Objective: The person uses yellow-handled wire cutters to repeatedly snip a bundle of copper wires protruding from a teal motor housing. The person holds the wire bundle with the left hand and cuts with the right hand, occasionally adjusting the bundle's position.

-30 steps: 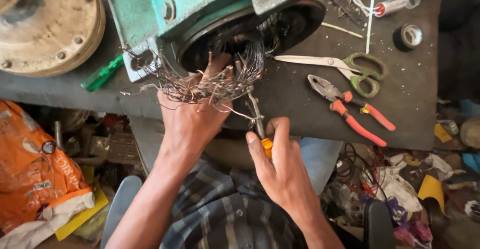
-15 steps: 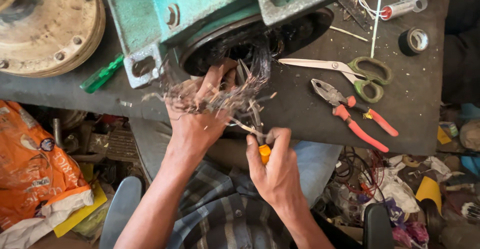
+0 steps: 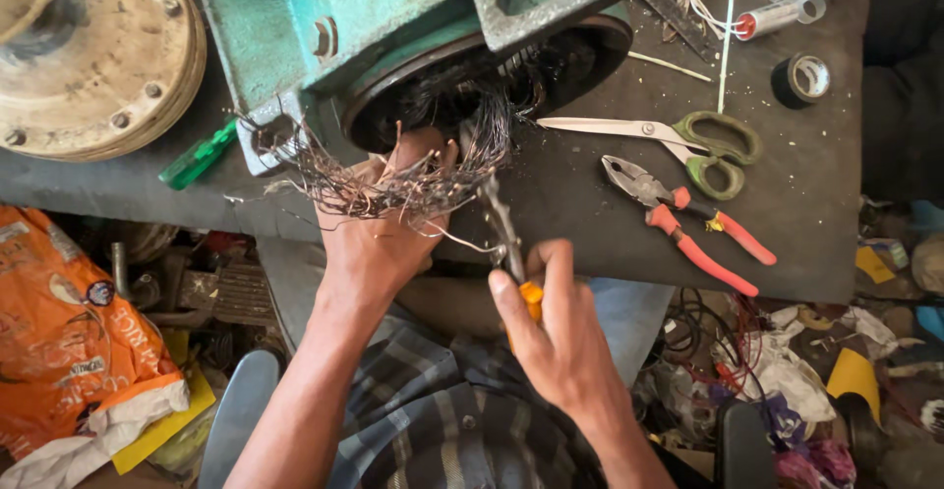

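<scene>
A teal motor housing (image 3: 393, 17) lies on a dark workbench (image 3: 590, 224), its round opening facing me with a tangle of thin copper winding wire (image 3: 393, 179) spilling out. My left hand (image 3: 379, 229) grips that wire bundle just below the opening. My right hand (image 3: 560, 337) holds a cutter with orange-yellow handles (image 3: 511, 243); its metal jaws reach up into the wires beside my left fingers.
On the bench to the right lie green-handled scissors (image 3: 678, 135), red-handled pliers (image 3: 688, 219), a roll of black tape (image 3: 801, 76) and a tube (image 3: 777, 12). A green screwdriver (image 3: 202, 153) and a round metal cover (image 3: 93, 57) sit left. An orange bag (image 3: 69, 342) lies below.
My left hand has closed tighter on the wire bundle near the opening, and my right hand has brought the cutter up into the wires.
</scene>
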